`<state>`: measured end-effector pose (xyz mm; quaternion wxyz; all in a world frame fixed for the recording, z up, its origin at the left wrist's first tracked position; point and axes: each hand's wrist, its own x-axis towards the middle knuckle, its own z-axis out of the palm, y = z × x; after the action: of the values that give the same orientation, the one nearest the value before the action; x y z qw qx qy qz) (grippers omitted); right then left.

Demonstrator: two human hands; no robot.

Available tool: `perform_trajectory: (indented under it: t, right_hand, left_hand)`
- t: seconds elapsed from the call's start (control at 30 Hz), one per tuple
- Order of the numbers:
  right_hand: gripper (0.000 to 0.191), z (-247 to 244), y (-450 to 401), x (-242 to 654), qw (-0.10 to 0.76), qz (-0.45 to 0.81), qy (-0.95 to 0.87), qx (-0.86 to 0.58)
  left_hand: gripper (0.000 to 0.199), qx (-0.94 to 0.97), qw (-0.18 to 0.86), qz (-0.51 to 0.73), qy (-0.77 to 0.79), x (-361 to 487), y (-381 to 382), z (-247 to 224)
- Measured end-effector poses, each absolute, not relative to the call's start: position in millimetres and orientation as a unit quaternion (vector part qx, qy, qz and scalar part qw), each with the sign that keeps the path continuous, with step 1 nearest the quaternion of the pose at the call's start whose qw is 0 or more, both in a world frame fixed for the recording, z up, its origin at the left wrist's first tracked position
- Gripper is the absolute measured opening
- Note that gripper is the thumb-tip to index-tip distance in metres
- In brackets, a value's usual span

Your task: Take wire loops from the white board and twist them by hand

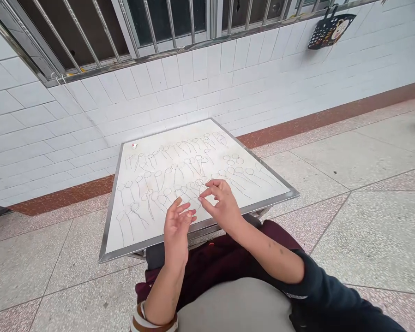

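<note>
Over the near edge of a white table (179,157) with a metal rim, both hands are raised close together. My left hand (179,223) is turned palm up with its fingers spread and slightly curled; nothing shows in it. To its right, my right hand (221,203) has thumb and index fingertips brought together in a pinch; whatever is between them is too small to make out. Thin looped wires (148,196) with long tails lie in rows across the table. A few round loops (233,160) without tails lie near the right side.
A small white and red object (134,146) sits at the table's far left corner. Behind the table stands a white tiled wall (179,97) with barred windows (169,23). A dotted bag (332,31) hangs at the upper right. Speckled floor tiles (376,230) surround the table.
</note>
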<state>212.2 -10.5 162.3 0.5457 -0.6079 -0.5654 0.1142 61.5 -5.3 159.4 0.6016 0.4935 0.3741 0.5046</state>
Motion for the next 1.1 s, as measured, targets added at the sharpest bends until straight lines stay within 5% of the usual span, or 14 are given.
perform_trajectory:
  t: [0.17,0.6,0.8,1.1]
  right_hand:
    - [0.006,163,-35,195,0.546,0.143,-0.587,-0.581]
    - [0.021,170,-50,194,0.529,0.26,-0.611,-0.528]
    - [0.027,174,-61,186,0.524,0.483,-0.506,-0.486]
    - [0.029,176,-69,178,0.581,0.612,-0.339,-0.417]
  left_hand:
    - [0.036,0.444,0.609,0.54,0.374,51,-26,161]
    - [0.036,0.478,0.543,0.541,0.429,7,-43,178]
    - [0.035,0.46,0.57,0.548,0.405,3,-43,185]
    - [0.034,0.424,0.633,0.53,0.372,12,-50,170]
